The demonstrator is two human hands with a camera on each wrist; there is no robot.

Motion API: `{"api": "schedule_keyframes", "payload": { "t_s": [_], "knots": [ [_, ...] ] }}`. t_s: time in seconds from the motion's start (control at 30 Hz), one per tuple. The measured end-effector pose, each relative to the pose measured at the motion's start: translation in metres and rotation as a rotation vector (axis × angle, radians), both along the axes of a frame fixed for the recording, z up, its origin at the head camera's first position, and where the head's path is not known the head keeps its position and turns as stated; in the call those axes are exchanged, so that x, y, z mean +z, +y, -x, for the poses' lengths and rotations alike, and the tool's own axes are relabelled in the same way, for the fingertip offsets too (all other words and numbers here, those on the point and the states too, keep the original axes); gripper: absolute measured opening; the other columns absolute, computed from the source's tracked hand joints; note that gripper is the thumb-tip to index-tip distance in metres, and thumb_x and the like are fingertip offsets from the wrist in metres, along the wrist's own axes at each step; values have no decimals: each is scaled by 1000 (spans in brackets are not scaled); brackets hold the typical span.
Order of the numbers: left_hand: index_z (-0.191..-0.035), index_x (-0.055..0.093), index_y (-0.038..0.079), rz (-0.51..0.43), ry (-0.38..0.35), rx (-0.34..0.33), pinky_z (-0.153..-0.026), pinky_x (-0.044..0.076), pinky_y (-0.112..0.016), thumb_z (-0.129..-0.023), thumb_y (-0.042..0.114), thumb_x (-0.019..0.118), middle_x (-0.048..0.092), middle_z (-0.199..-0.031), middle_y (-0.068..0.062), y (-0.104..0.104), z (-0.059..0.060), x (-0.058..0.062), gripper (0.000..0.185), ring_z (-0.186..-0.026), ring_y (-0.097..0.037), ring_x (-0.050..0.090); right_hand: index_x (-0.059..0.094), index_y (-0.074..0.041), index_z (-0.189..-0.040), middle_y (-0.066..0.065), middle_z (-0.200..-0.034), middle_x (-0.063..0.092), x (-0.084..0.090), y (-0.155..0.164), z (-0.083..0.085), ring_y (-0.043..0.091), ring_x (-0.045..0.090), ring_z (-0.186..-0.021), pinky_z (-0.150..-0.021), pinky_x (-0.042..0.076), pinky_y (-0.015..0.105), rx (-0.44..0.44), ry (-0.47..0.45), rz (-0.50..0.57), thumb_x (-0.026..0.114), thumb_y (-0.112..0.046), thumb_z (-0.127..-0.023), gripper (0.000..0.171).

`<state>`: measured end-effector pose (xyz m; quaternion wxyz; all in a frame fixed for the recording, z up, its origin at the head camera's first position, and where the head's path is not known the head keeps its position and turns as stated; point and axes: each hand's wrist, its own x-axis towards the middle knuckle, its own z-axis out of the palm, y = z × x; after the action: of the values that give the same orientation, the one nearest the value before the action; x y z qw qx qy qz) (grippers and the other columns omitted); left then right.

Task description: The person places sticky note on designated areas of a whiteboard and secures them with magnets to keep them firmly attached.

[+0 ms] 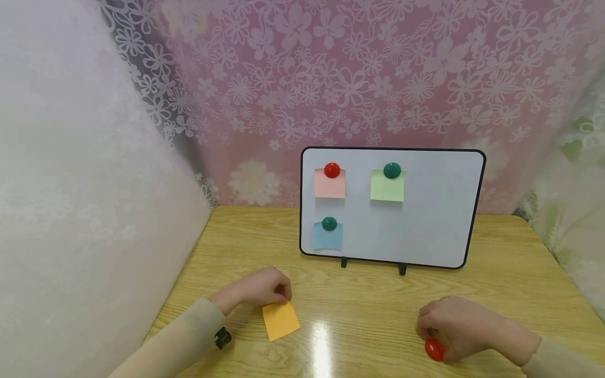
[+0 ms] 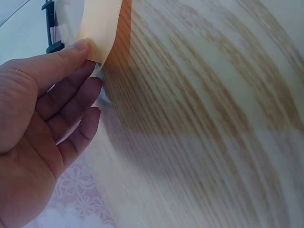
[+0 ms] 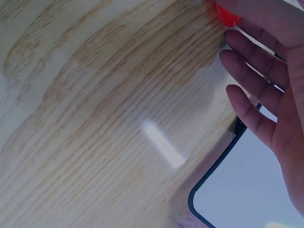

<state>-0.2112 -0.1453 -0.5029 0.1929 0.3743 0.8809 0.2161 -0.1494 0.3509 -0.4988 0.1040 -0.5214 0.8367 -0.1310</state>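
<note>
My left hand (image 1: 267, 286) pinches an orange sticky note (image 1: 281, 321) by its upper edge, between thumb and fingertips. In the left wrist view the note (image 2: 102, 28) curves away from the thumb, above the wooden surface. On the right, low over the table, my right hand (image 1: 460, 325) holds a round red magnet (image 1: 434, 349) between thumb and forefinger. The right wrist view shows only part of that magnet (image 3: 228, 16), with the other fingers (image 3: 251, 76) spread loosely beside it.
A whiteboard (image 1: 439, 210) stands on black feet at the back of the wooden table (image 1: 359, 310). Pink (image 1: 330, 188), green (image 1: 387, 190) and blue notes (image 1: 327, 240) hang on it under round magnets. A black object (image 1: 222, 337) shows by the left sleeve.
</note>
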Motion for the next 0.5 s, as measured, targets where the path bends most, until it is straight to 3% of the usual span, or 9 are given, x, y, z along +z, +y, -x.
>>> {"api": "schedule_keyframes", "payload": {
  "t_s": [0.27, 0.5],
  "knots": [
    [-93, 78, 18, -17, 7, -8, -74, 53, -21, -99, 14, 81, 66, -86, 19, -2, 1, -2, 7, -77, 1, 59, 64, -34, -90, -29, -88, 48, -1, 0, -1, -10, 42, -73, -62, 39, 18, 9, 72, 13, 96, -28, -68, 39],
    [-97, 79, 23, -13, 4, 9, -74, 53, -22, -99, 16, 80, 67, -89, 20, -4, 2, -7, 8, -78, 1, 59, 63, -35, -90, -28, -87, 48, 0, -2, -1, -8, 42, -71, -60, 39, 18, -14, 50, 22, 94, -26, -70, 39]
  ]
}}
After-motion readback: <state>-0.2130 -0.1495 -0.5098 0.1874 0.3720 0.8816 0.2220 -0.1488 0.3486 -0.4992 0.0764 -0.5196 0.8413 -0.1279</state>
